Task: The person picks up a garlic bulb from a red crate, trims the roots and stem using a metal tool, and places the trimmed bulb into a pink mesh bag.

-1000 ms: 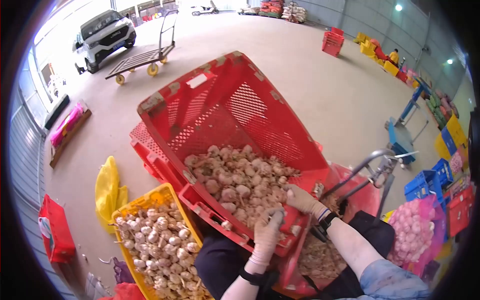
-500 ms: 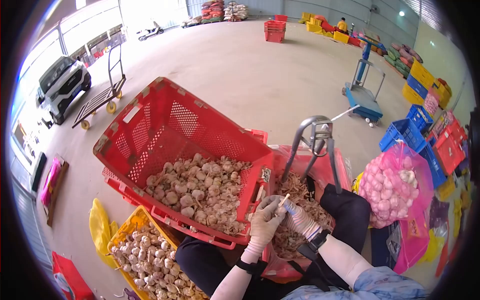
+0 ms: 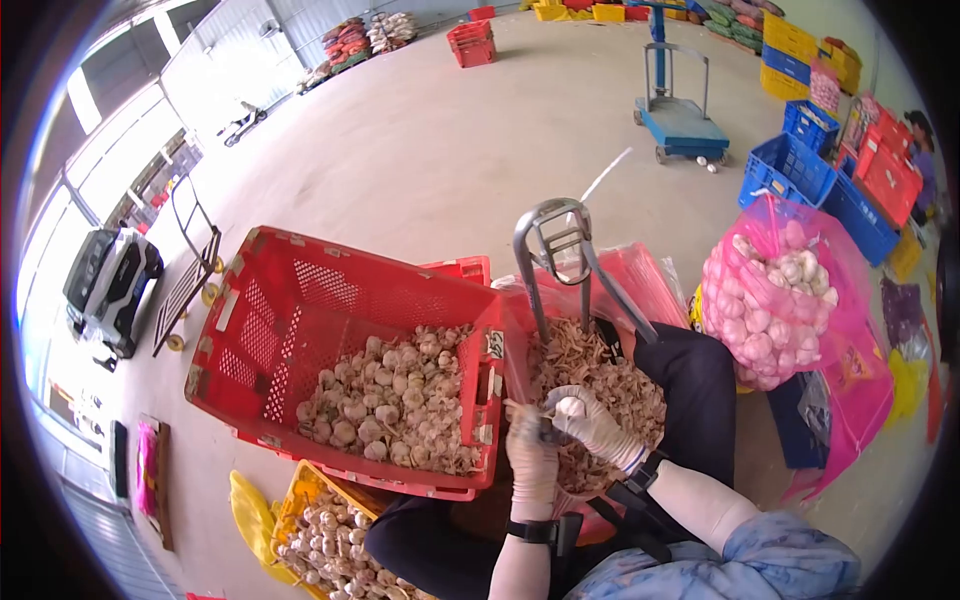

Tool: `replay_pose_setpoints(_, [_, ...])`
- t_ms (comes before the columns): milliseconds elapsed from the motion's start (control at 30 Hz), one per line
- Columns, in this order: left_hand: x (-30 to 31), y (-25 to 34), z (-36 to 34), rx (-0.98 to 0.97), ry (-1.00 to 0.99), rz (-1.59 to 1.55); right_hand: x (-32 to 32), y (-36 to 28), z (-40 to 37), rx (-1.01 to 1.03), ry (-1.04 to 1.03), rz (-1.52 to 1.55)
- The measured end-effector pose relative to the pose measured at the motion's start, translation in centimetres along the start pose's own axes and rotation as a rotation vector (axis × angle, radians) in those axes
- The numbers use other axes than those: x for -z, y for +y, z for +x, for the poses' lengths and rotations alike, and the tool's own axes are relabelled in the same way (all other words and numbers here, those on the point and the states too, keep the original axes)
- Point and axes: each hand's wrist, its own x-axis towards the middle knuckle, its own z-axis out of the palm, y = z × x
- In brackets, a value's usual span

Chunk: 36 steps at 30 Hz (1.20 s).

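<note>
Moved off crate (image 3: 400, 292), right hand (image 3: 600, 432) pinches garlic (image 3: 571, 407) near metal frame (image 3: 530, 285), left hand (image 3: 533, 462) unclear

The right hand (image 3: 592, 428) holds a small, round, white garlic bulb (image 3: 571, 406), just to the right of the red crate (image 3: 350, 262). The left hand (image 3: 531, 455) is close beside it, with something dark grey (image 3: 546, 430) at its fingers, too blurry to name. More pale, papery garlic bulbs (image 3: 375, 405) lie heaped inside the red crate.

So there's a bright red crate (image 3: 390, 287), yellow crate (image 3: 308, 482), off-white garlic bulb (image 3: 571, 407), hot pink bag (image 3: 855, 385), and kinda mottled blue sleeve (image 3: 785, 552).
</note>
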Motion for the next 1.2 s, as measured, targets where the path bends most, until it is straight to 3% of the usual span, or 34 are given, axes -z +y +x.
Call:
replay_pose_setpoints(33, [-0.9, 1.3, 0.8, 0.011, -0.114, -0.152, 0.5, -0.2, -0.4, -0.093, 0.028, 0.161])
replay_pose_setpoints(67, [-1.8, 2.2, 0.3, 0.010, 0.020, -0.143, 1.2, -0.4, -0.6, -0.182, 0.050, 0.320])
replay_pose_setpoints(100, [-1.7, 2.7, 0.5, -0.020, -0.019, -0.071, 2.4, 1.0, -0.5, -0.238, 0.078, 0.620])
replay_pose_setpoints(200, [0.0, 2.8, 1.2, -0.058, -0.087, 0.168, 4.6, 1.2, -0.3, -0.294, 0.056, 0.833])
replay_pose_setpoints(267, [2.0, 2.2, 2.3, -0.314, -0.048, 1.916, 4.8, 0.7, 0.1, -0.328, 0.143, 0.792])
replay_pose_setpoints(300, [-1.1, 2.8, 1.3, 0.001, 0.011, 1.984, 5.0, 0.4, 0.2, -0.326, 0.116, 0.746])
replay_pose_setpoints(333, [-0.6, 2.1, 0.7, -0.185, -0.077, 1.784, 5.2, 0.1, 0.3, -0.328, 0.089, 0.697])
replay_pose_setpoints(400, [-1.3, -1.1, 0.3, -0.083, -0.111, 0.701, 5.3, -0.1, 0.4, -0.297, 0.109, 0.583])
replay_pose_setpoints(467, [-6.1, -0.1, -0.7, 0.043, -0.237, 0.800, 5.2, 1.5, 0.2, -0.277, 0.129, 0.472])
replay_pose_setpoints(500, [-3.7, -2.6, 0.3, -0.353, -0.180, 1.187, 5.5, 3.8, 0.5, -0.174, 0.172, 0.420])
replay_pose_setpoints(533, [-4.2, -2.6, 0.1, -0.408, -0.183, 1.192, 4.9, 3.5, 0.9, -0.068, 0.213, 0.365])
replay_pose_setpoints(600, [-3.7, -3.3, 0.4, -0.037, -0.006, 0.654, 4.1, 1.3, 0.3, -0.116, 0.248, 0.554])
replay_pose_setpoints(667, [-4.2, -3.3, 0.4, -0.126, 0.024, 0.720, 4.0, -1.3, -0.3, -0.264, 0.125, 0.611])
replay_pose_setpoints(733, [-3.0, -3.5, 0.8, -0.216, 0.055, 0.778, 4.9, -0.9, -0.3, -0.221, 0.024, 0.652])
replay_pose_setpoints(800, [2.4, -3.9, 2.8, -0.383, 0.053, 1.562, 4.7, -2.5, -0.3, -0.214, 0.169, 0.747])
replay_pose_setpoints(833, [4.4, -3.3, 3.7, -0.070, -0.176, 1.797, 5.4, -1.9, 0.1, -0.170, 0.138, 0.805])
replay_pose_setpoints(867, [4.9, -3.0, 3.4, -0.077, -0.189, 1.803, 5.8, -1.9, 0.3, -0.156, 0.142, 0.809])
replay_pose_setpoints(933, [4.3, -2.2, 2.4, 0.025, -0.235, 1.699, 6.5, -2.0, 0.7, -0.162, 0.092, 0.781])
replay_pose_setpoints(967, [3.7, -2.1, 2.5, 0.196, -0.144, 1.259, 7.1, -1.6, 1.1, -0.185, 0.061, 0.754])
replay_pose_setpoints(1000, [1.4, -1.2, 1.8, 0.192, -0.146, 1.262, 7.0, -1.7, 1.3, -0.180, 0.059, 0.756])
replay_pose_setpoints(1067, [-3.9, 0.3, 0.6, 0.134, -0.308, 0.644, 6.5, -1.5, 1.3, -0.179, 0.082, 0.522])
replay_pose_setpoints(1133, [-5.5, -0.9, 1.3, 0.104, -0.339, 0.684, 5.3, 0.2, 2.7, 0.037, 0.171, 0.322])
replay_pose_setpoints(1200, [-6.2, -1.1, 2.1, 0.147, -0.326, 0.646, 4.8, -1.8, 2.9, 0.045, 0.375, -0.085])
